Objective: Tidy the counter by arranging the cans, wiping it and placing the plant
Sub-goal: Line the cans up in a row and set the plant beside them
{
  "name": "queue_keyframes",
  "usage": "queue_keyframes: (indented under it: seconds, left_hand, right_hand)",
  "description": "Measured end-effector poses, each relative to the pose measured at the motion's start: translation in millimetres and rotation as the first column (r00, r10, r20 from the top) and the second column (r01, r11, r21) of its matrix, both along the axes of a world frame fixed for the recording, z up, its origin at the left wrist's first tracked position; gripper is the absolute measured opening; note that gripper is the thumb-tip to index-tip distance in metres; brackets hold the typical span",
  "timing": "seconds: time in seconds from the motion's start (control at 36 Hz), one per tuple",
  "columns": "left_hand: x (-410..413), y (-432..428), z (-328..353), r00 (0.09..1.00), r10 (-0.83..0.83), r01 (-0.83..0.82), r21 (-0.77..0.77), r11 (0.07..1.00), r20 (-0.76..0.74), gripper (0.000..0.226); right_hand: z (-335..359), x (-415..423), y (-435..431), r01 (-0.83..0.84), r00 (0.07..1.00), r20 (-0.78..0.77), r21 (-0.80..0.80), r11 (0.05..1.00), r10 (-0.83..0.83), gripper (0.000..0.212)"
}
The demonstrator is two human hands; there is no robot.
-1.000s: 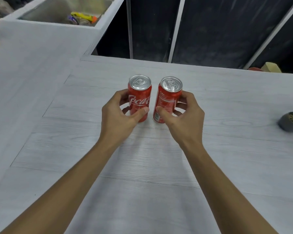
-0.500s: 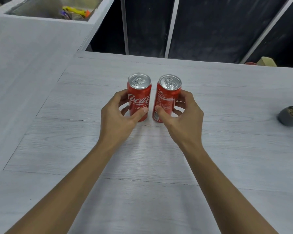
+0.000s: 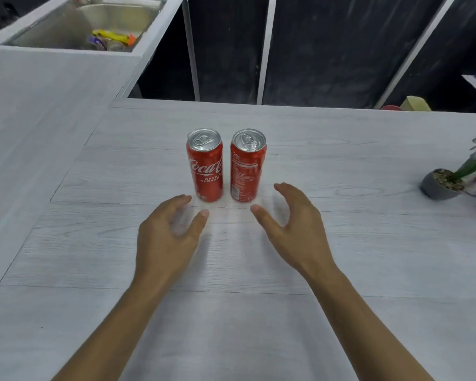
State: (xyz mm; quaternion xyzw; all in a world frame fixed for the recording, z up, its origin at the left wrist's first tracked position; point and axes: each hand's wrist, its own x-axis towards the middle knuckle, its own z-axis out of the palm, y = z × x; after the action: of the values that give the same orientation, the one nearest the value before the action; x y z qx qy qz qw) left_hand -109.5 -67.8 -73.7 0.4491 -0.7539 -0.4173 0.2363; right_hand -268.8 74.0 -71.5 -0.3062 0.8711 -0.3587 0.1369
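- One wide-angle view is supplied, worn on the person's head and aimed forward and down at the surface [image 3: 368,257].
- The left hand [image 3: 168,237] and right hand [image 3: 294,229] are seen close, forearms entering from the bottom edge.
- The sink [image 3: 52,31] is caught at the far left corner, the plant [image 3: 437,185] at the right edge, both well away.

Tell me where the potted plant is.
In the head view, the potted plant sits on the counter at the far right edge, well right of the right-hand can.
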Motion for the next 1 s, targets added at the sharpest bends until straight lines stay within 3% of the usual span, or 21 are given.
queue_keyframes:
  seconds: [0.17, 0.36, 0.83, 1.0]
  left_hand:
    - [8.1, 32.6, 15.4, 0.963, -0.182, 0.212, -0.138, 0.968, 0.198, 0.051]
    - [-16.1, 78.4, 25.7, 0.863, -0.362, 0.434, -0.15, 0.888, 0.352, 0.061]
    - [-145.2, 208.1, 46.0, 0.788, -0.583, 0.614, -0.195, 0.765, 0.198, 0.055]
    - [-197.6, 253.9, 43.9, 0.735, -0.646, 0.677, -0.17, 0.716, 0.208, 0.057]
  right_hand:
    - [3.8, 1.2, 43.9, -0.136, 0.988, -0.052, 0.131, 0.982, 0.144, 0.068]
    - [19.4, -2.6, 100.4, -0.189, 0.973, -0.098, 0.193, 0.963, 0.211, 0.065]
    - [39.6, -74.2, 253.6, 0.07, 0.994, -0.088, 0.139, 0.988, -0.058, 0.063]
    - [37.3, -108.6, 300.9, 0.172, 0.984, -0.065, 0.118, 0.978, -0.165, 0.064]
